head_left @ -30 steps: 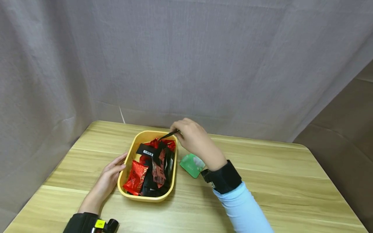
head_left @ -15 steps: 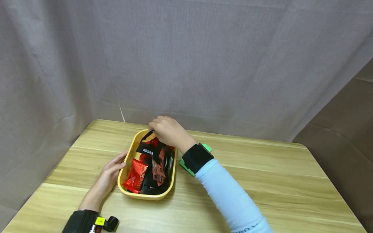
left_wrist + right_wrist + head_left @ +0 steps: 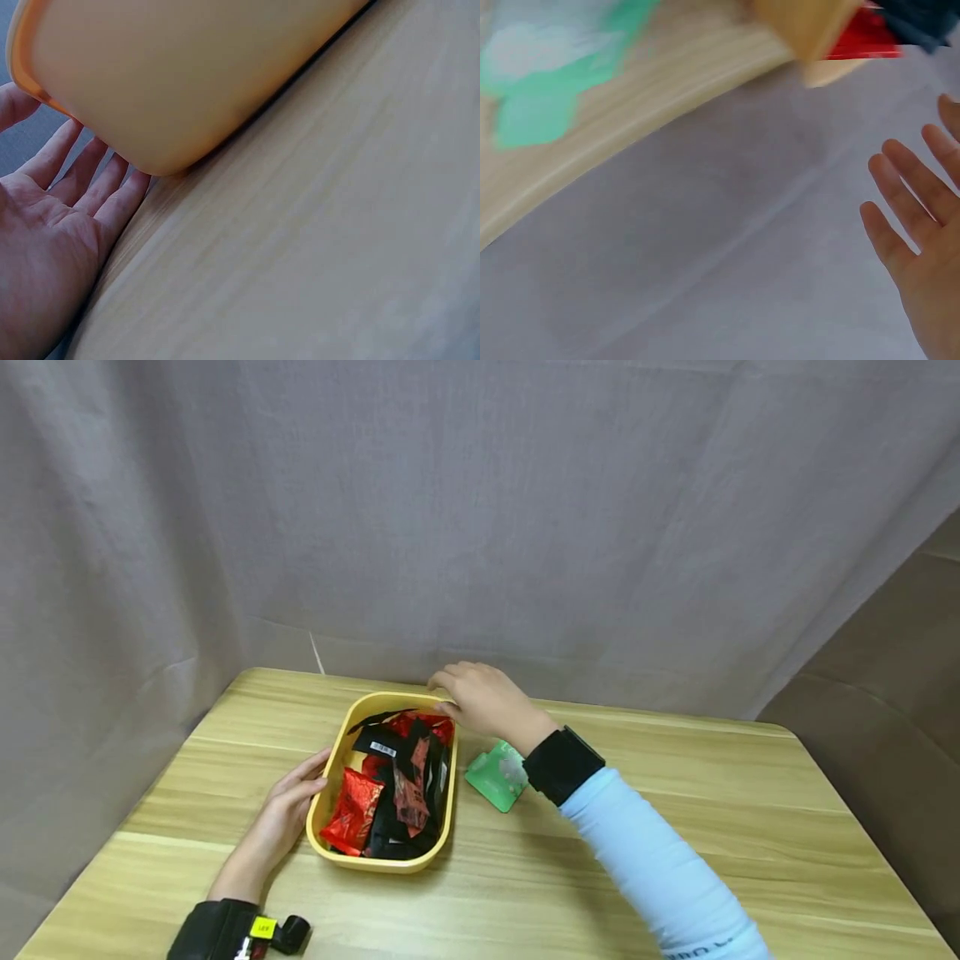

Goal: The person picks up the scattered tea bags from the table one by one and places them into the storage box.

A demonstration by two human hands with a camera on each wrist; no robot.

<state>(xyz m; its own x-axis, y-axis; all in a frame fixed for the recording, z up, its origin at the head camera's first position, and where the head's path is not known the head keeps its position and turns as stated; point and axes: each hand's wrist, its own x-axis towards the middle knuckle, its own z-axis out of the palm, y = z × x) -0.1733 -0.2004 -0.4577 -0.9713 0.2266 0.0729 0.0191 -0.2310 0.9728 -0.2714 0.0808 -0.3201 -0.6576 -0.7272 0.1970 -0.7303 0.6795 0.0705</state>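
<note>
A yellow plastic bin (image 3: 382, 865) holds several black and red packets, including a shiny red one (image 3: 352, 812) near its front left. At the bin's left wall rests my left hand (image 3: 288, 797); in the left wrist view its fingers (image 3: 90, 180) lie nearly straight against the outside of the wall. My right hand (image 3: 487, 700) hovers over the far right corner of the bin, holding nothing, its fingers spread in the right wrist view. A thin black packet (image 3: 375, 720) lies along the far left inside the bin.
A flat green packet (image 3: 497, 774) lies on the wooden table (image 3: 675, 827) to the right of the bin, partly under my right forearm. Grey cloth (image 3: 480, 527) hangs behind the table's far edge.
My right hand moved left over the bin with the black packet, let go of it there, then drew back right with its fingers opened. My left hand has stayed at the bin's wall.
</note>
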